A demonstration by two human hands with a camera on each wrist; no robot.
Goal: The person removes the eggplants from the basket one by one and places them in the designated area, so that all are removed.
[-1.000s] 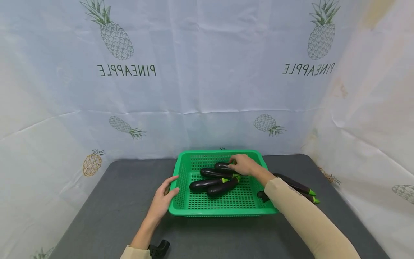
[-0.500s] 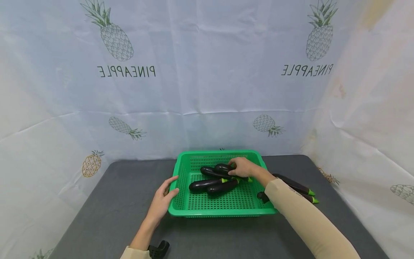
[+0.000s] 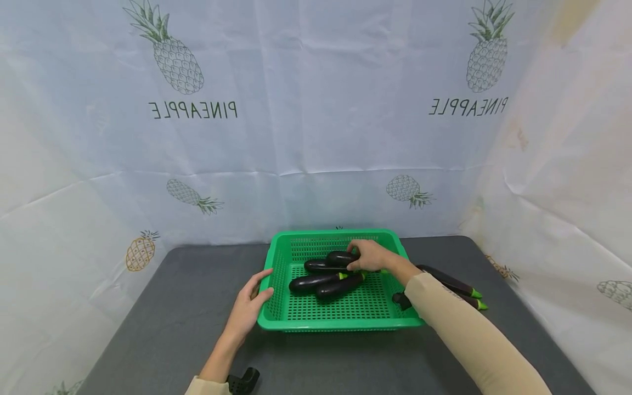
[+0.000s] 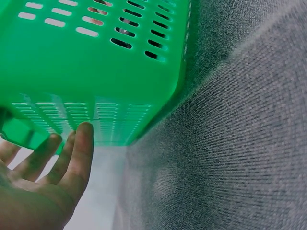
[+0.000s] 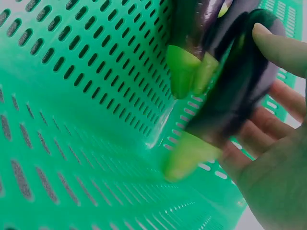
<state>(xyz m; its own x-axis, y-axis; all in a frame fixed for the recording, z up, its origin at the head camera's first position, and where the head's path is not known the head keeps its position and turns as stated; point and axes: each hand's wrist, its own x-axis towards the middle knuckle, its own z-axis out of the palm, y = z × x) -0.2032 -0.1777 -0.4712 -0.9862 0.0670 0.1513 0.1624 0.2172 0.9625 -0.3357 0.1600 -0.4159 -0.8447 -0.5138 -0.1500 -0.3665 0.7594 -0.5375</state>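
Inside the green basket (image 3: 340,323) lie several dark purple eggplants with green stem caps. My right hand (image 3: 372,255) reaches over the basket's right side and grips the farthest eggplant (image 3: 340,258). In the right wrist view the thumb lies on one side of this eggplant (image 5: 235,91) and the fingers wrap the other. Just nearer lies another eggplant (image 3: 321,266), with an eggplant (image 3: 311,283) and a further eggplant (image 3: 338,287) in front. At the basket's left side, my left hand (image 3: 244,307) touches the rim and outer wall with relaxed fingers.
On the grey table (image 3: 197,307), right of the basket, lie eggplants (image 3: 451,280) partly covered by the right sleeve (image 3: 464,323). A pineapple-printed cloth (image 3: 316,137) hangs behind and at both sides. A black wrist device (image 3: 243,380) sits by the left forearm.
The gripped eggplant has shifted slightly nearer, and the one beside it has moved a little, its stem cap now further right. My left hand stays at the basket's side.
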